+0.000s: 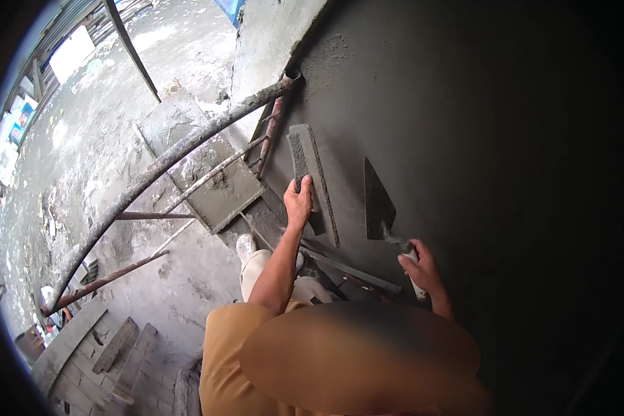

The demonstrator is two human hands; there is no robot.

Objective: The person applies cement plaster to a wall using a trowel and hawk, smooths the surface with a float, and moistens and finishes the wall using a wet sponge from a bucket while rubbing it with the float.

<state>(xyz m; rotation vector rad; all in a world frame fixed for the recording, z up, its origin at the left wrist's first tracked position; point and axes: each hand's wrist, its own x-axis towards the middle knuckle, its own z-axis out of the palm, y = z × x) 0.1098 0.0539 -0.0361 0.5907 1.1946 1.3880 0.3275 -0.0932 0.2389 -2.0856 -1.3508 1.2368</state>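
Note:
My left hand (298,202) is closed round the handle of a long plastering float (319,177), which is coated with grey mortar. The float stands close to the grey plastered wall (464,139); whether it touches the wall I cannot tell. Lower and to the right, my right hand (425,269) grips the pale handle of a pointed trowel (378,204). The trowel's blade points up along the wall, and its underside is hidden. Left of the float, a mortar board (241,201) carries a heap of wet mortar (208,166).
A mortar-crusted metal scaffold frame (166,159) curves across the left, its top end near the wall's edge. Wooden planks (128,360) lie at the lower left. The rough floor (83,166) is splashed with mortar. A white shoe (245,247) shows below the board.

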